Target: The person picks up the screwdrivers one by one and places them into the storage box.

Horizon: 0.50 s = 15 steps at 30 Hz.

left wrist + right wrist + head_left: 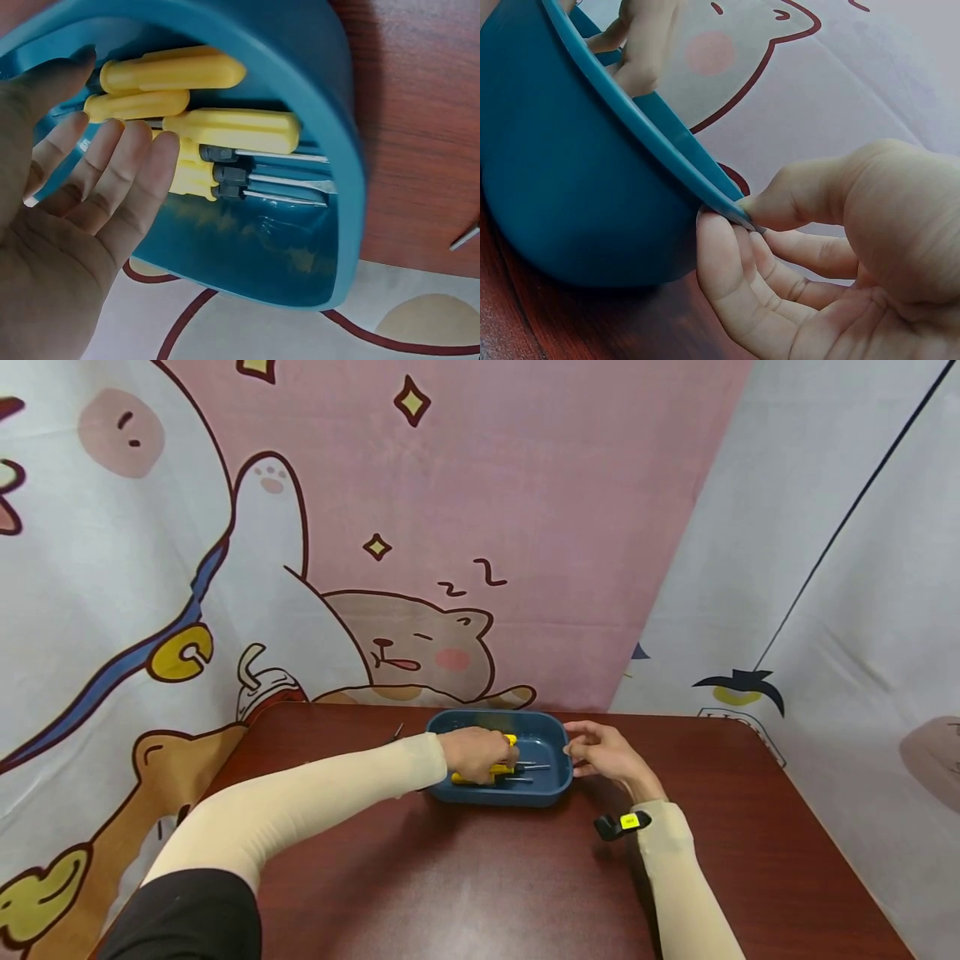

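A blue plastic tray (pixel 551 739) sits on the dark red table. Inside it lie several yellow-handled screwdrivers (pixel 225 129) with metal shafts pointing right. My left hand (pixel 476 753) reaches into the tray, its straight fingers (pixel 124 169) resting on the yellow handles without curling round them. My right hand (pixel 600 752) holds the tray at its right end. In the right wrist view the thumb and fingers (pixel 727 217) pinch the tray's rim (pixel 667 157). The screwdrivers (pixel 498 770) are partly hidden under the left hand in the head view.
A small dark metal piece (pixel 397 731) lies on the table just left of the tray, also seen at the edge (pixel 465 238). Cartoon-printed cloth hangs behind and beside the table. A black and yellow wrist device (pixel 622 823) sits on my right wrist.
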Each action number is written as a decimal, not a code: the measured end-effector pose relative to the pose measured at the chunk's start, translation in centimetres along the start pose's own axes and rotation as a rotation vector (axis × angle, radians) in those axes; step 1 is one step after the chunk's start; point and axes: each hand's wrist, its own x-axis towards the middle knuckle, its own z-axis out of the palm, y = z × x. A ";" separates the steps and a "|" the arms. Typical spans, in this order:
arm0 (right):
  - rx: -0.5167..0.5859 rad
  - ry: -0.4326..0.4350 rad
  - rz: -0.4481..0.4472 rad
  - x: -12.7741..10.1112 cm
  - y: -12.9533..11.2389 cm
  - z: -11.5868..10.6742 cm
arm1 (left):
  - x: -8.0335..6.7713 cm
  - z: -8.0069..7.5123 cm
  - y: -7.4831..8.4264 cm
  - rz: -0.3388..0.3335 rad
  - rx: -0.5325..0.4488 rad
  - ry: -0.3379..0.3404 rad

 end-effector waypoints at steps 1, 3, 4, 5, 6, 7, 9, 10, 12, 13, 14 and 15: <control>0.001 0.001 0.001 0.0 0.0 0.0 | 0.0 0.0 -0.1 -0.003 0.000 0.005; 0.003 0.004 0.005 0.0 0.1 0.1 | 0.0 -0.1 -0.2 -0.011 0.003 0.015; 0.005 0.005 0.008 0.0 0.1 0.1 | -0.1 -0.2 -0.2 -0.013 0.003 0.020; 0.003 0.002 0.004 0.0 0.1 0.1 | -0.1 -0.3 -0.2 -0.016 -0.001 0.023; 0.005 0.003 0.006 0.0 0.2 0.1 | -0.2 -0.5 -0.3 -0.017 -0.003 0.027; 0.007 0.003 0.007 0.0 0.2 0.1 | -0.2 -0.6 -0.3 -0.019 -0.010 0.033; 0.008 0.002 0.008 0.1 0.3 0.1 | -0.4 -0.9 -0.3 -0.026 -0.027 0.042; 0.009 0.001 0.007 0.1 0.3 0.1 | -0.5 -1.1 -0.3 -0.030 -0.038 0.046; 0.011 0.006 0.012 0.1 0.3 0.1 | -0.8 -1.3 -0.3 -0.047 -0.056 0.058; 0.012 0.006 0.011 0.1 0.3 0.1 | -0.9 -1.5 -0.2 -0.058 -0.066 0.064; 0.013 0.006 0.010 0.1 0.3 0.0 | -1.0 -1.6 -0.2 -0.068 -0.074 0.070; 0.012 0.006 0.009 0.1 0.2 0.0 | -1.2 -1.6 -0.2 -0.079 -0.081 0.078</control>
